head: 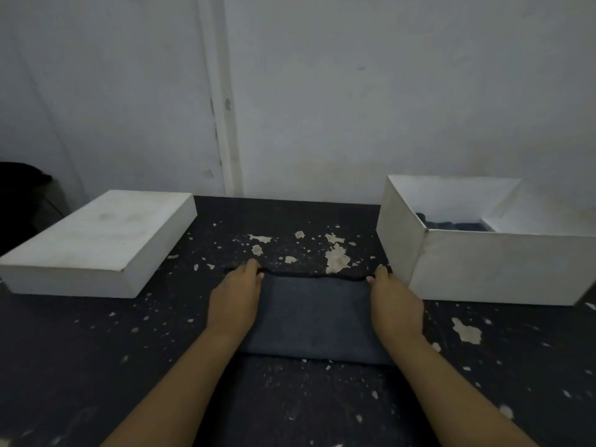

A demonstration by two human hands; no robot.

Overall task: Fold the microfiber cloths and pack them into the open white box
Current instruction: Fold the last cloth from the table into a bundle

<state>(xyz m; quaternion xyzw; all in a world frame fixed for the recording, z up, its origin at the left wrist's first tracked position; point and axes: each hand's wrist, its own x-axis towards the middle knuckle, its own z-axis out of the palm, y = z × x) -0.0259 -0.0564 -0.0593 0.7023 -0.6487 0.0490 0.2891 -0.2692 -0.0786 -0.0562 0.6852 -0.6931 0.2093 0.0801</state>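
A dark grey microfiber cloth (314, 317) is lying in the middle of the table (96, 366), a soft, matte rectangle doubled over with its fold at the near edge and its dark stitched hem at the far edge. The tabletop is showing a black coating, chipped in pale flakes and patches. At the far right, an open white box (490, 266) of stiff, smooth board is sitting just beside the cloth, holding some dark folded cloths (451, 224) low inside against its far wall. At the far left, a flat white lid (93, 243), scuffed on top, is resting upside-down-looking as a shallow block, well apart from the cloth. The left hand (235, 301) is pinching the cloth's far left corner, fingers curled over the hem. The right hand (396, 304) is pinching the far right corner likewise, thumb on top.
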